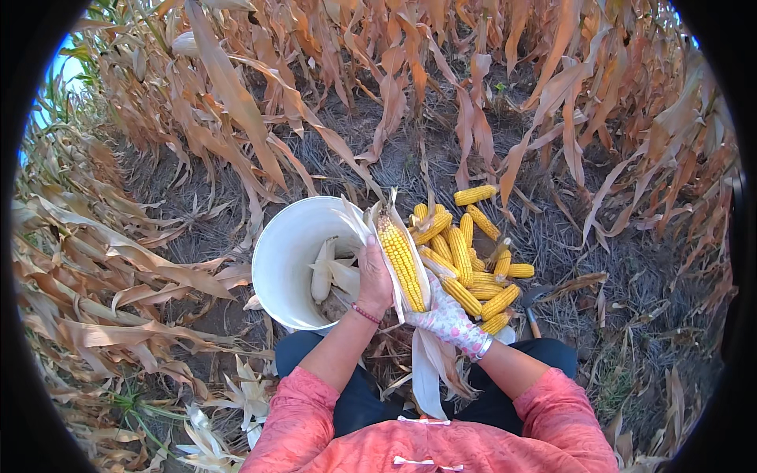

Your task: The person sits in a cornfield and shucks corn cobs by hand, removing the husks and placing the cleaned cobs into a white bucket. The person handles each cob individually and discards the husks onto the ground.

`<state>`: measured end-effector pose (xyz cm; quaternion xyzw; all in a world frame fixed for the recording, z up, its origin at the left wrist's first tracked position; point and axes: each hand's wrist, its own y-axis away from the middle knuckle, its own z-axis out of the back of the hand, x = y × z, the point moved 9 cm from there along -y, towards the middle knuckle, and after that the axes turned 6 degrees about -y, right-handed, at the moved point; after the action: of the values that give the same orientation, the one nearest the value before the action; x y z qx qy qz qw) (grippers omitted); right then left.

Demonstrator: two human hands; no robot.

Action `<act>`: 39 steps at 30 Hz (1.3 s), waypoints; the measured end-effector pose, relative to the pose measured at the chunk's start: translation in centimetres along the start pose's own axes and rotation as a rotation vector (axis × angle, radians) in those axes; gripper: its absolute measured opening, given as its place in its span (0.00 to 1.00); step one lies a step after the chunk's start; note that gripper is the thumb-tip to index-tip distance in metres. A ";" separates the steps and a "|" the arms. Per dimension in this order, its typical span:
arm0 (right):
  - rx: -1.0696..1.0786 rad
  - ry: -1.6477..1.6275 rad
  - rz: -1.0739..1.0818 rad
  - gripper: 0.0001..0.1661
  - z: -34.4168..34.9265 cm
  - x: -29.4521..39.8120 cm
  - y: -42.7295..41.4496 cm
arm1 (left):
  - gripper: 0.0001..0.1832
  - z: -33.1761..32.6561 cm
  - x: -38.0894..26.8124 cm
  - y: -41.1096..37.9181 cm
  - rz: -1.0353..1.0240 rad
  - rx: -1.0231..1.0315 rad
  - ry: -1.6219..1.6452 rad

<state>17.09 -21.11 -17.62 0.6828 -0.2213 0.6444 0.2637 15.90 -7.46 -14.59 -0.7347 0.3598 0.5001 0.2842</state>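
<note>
An ear of corn point(402, 260) with its husk partly peeled back is held upright between my hands, its yellow kernels showing. My bare left hand point(374, 275), with a red bead bracelet at the wrist, grips the husk on the ear's left side. On its lower right side my right hand point(446, 316), in a white flowered glove, holds the base, and peeled husk leaves point(432, 366) hang below. A white plastic bucket point(281, 254) stands at the left with ears in their husks point(323, 278) inside. Bare yellow ears point(460, 257) lie in a pile at the right.
Beside the pile, a small tool with a dark metal head and a wooden handle point(534, 324) lies on the ground. Dry corn stalks and leaves point(236, 106) stand ahead and at both sides. Discarded husks point(207, 443) lie at the lower left, near my bent knees.
</note>
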 end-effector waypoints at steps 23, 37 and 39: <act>0.573 -0.363 -0.278 0.58 -3.3 -3.4 1.0 | 0.20 -0.2 0.8 0.2 0.350 0.147 0.400; -0.162 -0.495 -0.048 0.32 2.0 -1.1 -1.4 | 0.11 -1.9 2.2 1.5 0.283 -0.068 0.513; -0.201 -0.604 0.023 0.28 3.0 0.4 -1.2 | 0.12 -2.3 2.1 1.9 0.311 0.094 0.414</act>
<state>20.20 -22.08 -17.38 0.8112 -0.3597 0.3906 0.2450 16.07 -10.87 -15.85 -0.7430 0.5420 0.3595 0.1581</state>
